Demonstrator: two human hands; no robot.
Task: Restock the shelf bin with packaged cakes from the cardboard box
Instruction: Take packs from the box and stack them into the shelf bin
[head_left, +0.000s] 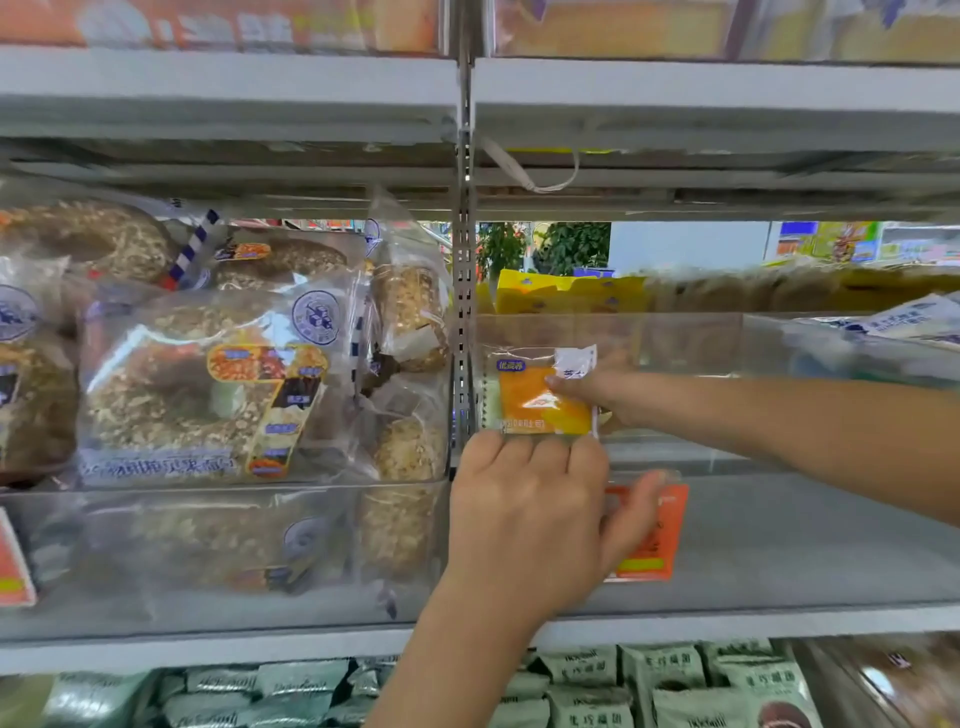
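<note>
Two bare hands in frame, left hand and right hand. Both forearms bare to the frame edge: no sleeve, cuff or glove visible. No rings, watch or bracelet on either wrist or on visible fingers. Nails short and unpainted where visible. Edges of both arms slightly motion-blurred.

Both hands fwd: left curled, right pinching.
</note>
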